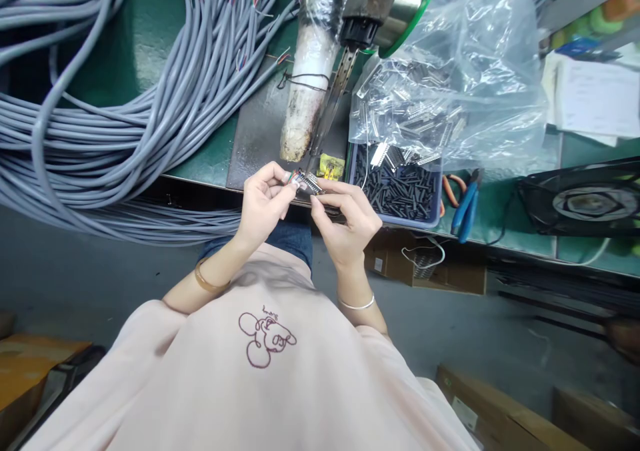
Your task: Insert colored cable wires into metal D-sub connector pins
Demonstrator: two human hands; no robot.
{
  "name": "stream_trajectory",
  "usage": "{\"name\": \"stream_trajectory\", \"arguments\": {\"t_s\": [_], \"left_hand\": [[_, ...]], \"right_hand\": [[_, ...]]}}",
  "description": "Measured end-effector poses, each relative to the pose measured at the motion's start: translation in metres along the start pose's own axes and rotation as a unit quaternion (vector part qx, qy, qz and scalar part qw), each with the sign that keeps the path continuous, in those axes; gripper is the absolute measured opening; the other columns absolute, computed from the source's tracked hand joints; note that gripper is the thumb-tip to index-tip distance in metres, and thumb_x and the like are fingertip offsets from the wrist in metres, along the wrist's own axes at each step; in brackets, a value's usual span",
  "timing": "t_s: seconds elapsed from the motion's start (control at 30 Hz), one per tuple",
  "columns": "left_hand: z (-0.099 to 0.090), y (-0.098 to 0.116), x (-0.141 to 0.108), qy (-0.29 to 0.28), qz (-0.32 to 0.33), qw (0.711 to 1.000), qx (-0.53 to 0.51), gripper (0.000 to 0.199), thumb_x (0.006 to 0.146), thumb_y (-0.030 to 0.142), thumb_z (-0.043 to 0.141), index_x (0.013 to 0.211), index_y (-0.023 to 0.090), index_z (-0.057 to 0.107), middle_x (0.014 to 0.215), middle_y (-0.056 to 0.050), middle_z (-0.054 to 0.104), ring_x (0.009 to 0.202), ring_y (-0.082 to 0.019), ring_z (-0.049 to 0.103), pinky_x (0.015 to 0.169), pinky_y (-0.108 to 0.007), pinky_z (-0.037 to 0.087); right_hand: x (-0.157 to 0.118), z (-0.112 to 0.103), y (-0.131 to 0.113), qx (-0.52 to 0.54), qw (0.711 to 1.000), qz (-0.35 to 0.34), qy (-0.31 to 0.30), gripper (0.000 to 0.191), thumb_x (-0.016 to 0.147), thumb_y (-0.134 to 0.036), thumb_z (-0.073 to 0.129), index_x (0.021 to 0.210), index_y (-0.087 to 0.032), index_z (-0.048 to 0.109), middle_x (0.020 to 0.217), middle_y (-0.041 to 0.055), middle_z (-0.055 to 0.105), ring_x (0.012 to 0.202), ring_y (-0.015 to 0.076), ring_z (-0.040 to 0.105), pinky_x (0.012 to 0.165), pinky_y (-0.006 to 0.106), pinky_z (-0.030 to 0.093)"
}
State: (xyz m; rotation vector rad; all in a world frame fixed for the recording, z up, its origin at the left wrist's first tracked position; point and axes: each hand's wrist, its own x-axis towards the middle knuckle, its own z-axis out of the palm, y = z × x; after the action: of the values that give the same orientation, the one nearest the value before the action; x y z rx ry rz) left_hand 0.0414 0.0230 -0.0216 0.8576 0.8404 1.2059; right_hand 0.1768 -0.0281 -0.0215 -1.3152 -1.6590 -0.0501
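Observation:
At the bench's front edge, my left hand (263, 201) is closed, thumb and fingers pinching small coloured wires (293, 177) by their ends. My right hand (349, 219) grips the right end of a pin connector (310, 183) between thumb and fingers. The connector is a small strip with a row of metal pins, spanning the gap between both hands. Just beyond it, the metal tip of a soldering feeder (334, 97) slants down from a stand. A yellow sponge-like piece (331, 167) lies right behind my right fingertips. My fingers hide part of the wires.
Thick bundles of grey cable (165, 117) cover the left side. A blue bin (425, 223) holds short black tubes (395, 187), with a clear plastic bag (490, 71) of connectors above it. Blue-handled pliers (465, 211) and a black fan (585, 197) lie to the right.

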Motion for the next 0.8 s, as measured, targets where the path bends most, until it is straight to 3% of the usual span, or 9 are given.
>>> {"name": "stream_trajectory", "arguments": {"t_s": [0.37,0.6,0.8], "left_hand": [[0.0022,0.0061,0.0013,-0.014,0.032,0.999,0.02,0.021,0.068,0.015,0.07,0.066,0.019,0.05,0.051,0.01,0.051,0.03,0.001,0.036,0.028,-0.011,0.026],[-0.0003,0.0015,0.0007,-0.003,0.006,1.0,0.016,0.022,0.066,0.015,0.073,0.064,0.019,0.05,0.053,0.008,0.055,0.03,0.001,0.037,0.028,-0.01,0.024],[-0.0028,0.0006,-0.0033,-0.005,-0.017,1.0,0.026,0.026,0.065,0.02,0.079,0.065,0.018,0.053,0.055,0.008,0.058,0.031,0.001,0.04,0.029,-0.01,0.028]], "right_hand": [[0.0059,-0.0028,-0.0025,-0.012,0.999,-0.035,0.01,0.013,0.088,-0.01,0.073,0.088,-0.023,0.071,0.1,0.0023,0.081,0.087,0.0153,0.078,0.077,0.026,0.065],[0.001,-0.0011,0.0009,-0.036,0.996,-0.084,0.011,0.016,0.085,-0.006,0.073,0.088,-0.021,0.068,0.099,0.0053,0.082,0.085,0.0136,0.079,0.077,0.021,0.064],[-0.0015,-0.0012,-0.0024,-0.021,0.998,-0.049,0.022,0.015,0.088,-0.008,0.072,0.085,-0.022,0.066,0.096,0.0035,0.082,0.085,0.0147,0.079,0.076,0.024,0.064]]}}
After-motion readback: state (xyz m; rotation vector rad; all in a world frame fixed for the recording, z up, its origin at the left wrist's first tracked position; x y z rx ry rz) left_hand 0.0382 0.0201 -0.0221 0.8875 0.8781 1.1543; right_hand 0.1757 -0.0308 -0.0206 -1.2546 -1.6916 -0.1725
